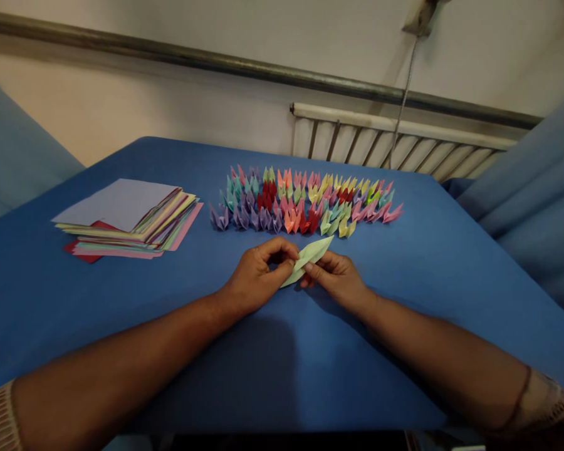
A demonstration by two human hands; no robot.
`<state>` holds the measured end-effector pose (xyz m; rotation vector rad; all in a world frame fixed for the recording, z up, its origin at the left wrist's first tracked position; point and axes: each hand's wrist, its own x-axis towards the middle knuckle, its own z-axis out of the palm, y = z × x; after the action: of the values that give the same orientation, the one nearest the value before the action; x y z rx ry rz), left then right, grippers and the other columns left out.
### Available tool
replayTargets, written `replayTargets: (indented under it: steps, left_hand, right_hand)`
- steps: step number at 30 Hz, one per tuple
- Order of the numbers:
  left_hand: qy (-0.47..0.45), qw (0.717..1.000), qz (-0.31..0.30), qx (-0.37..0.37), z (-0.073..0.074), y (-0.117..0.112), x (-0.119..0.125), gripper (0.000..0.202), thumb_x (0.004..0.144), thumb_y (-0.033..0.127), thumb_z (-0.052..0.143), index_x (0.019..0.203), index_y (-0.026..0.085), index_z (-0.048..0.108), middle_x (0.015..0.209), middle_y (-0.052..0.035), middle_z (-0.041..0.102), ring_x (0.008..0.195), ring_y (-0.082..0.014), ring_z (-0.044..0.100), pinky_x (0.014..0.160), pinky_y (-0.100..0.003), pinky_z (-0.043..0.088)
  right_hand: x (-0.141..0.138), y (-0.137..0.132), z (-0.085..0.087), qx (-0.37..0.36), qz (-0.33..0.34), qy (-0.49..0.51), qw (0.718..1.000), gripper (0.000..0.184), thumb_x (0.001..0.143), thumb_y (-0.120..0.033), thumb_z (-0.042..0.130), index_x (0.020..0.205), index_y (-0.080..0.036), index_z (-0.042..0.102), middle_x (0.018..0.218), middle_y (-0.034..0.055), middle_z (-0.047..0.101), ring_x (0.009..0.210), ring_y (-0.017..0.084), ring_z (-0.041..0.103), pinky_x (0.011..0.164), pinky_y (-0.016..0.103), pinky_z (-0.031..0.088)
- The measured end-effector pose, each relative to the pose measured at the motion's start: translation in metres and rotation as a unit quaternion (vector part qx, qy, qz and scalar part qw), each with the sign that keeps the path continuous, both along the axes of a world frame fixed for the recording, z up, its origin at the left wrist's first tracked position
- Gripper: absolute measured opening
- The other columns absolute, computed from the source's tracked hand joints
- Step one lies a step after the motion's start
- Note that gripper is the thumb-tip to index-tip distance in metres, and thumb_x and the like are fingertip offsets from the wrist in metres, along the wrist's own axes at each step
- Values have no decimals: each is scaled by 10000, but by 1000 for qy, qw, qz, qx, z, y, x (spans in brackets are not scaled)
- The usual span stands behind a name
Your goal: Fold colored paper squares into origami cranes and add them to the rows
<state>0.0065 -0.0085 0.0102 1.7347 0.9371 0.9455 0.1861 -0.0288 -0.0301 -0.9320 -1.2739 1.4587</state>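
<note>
Between my two hands is a pale green piece of folded origami paper point(316, 249), long and pointed, tilted up to the right just above the table. My left hand point(266, 270) pinches its left side with thumb and forefinger. From the other side, my right hand point(336, 279) grips it, thumb on top and fingers beneath. The fingers hide parts of its folds. Just beyond my hands stand rows of small folded paper cranes point(303, 203) in purple, red, pink, yellow, green and turquoise.
A stack of coloured paper sheets point(122, 207) lies at the left, its edges uneven. Blue cloth covers the table point(207, 382). Behind it are a wall with a metal pipe point(244, 67) and a radiator point(395, 125). Blue curtains point(536, 169) hang at both sides.
</note>
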Motion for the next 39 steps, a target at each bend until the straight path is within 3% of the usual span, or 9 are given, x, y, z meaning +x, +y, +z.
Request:
replayTargets:
  steps: [6,13,17,21,26,33,39]
  left_hand:
    - [24,997,-23,67,8,-2,-1,60,836,224,594,830,180,635,976,-53,656,914,-184,623,831,-327,490]
    - [33,994,-19,101,10,-6,-1,134,817,207,651,935,181,593,1065,-71,654,795,-149,630,754,-309,524]
    - [79,984,-25,155,7,-4,-3,51,829,193,643,876,182,627,1105,-71,647,928,-173,631,805,-304,498]
    - [87,982,-24,166,6,-3,-4,90,826,195,642,915,189,647,1117,-75,654,984,-188,630,841,-314,493]
    - [68,990,-4,126,5,-3,-1,57,826,215,626,849,186,669,1081,-72,678,977,-194,639,851,-321,498]
    - [-14,993,38,-114,-3,2,4,154,773,312,665,807,163,644,736,-5,655,642,-132,612,609,-254,495]
    - [-81,983,59,-152,-1,4,6,234,671,242,762,834,171,609,744,26,646,673,-104,620,651,-226,499]
  right_hand:
    - [-1,0,2,-10,-17,8,1000,313,782,-493,729,896,-203,698,688,-3,671,576,115,620,552,259,514]
    - [-4,0,4,-6,-23,12,1000,308,785,-488,724,867,-192,699,703,4,680,573,113,620,549,257,513]
    - [-3,0,3,-4,-25,8,1000,315,782,-493,724,877,-193,695,714,8,685,580,115,617,550,259,513]
    - [-4,-1,4,2,-36,7,999,325,764,-499,737,860,-193,688,708,2,689,567,110,618,548,256,512]
    - [-5,-2,4,18,-49,-6,999,280,788,-469,721,854,-199,686,660,-13,668,557,109,616,537,248,495]
    - [-6,-4,2,25,-51,-26,998,283,804,-475,700,899,-208,686,696,-10,663,593,116,604,588,276,517]
    - [-6,-3,5,29,-61,-29,997,266,788,-454,714,841,-198,667,647,-25,634,569,108,585,565,260,503]
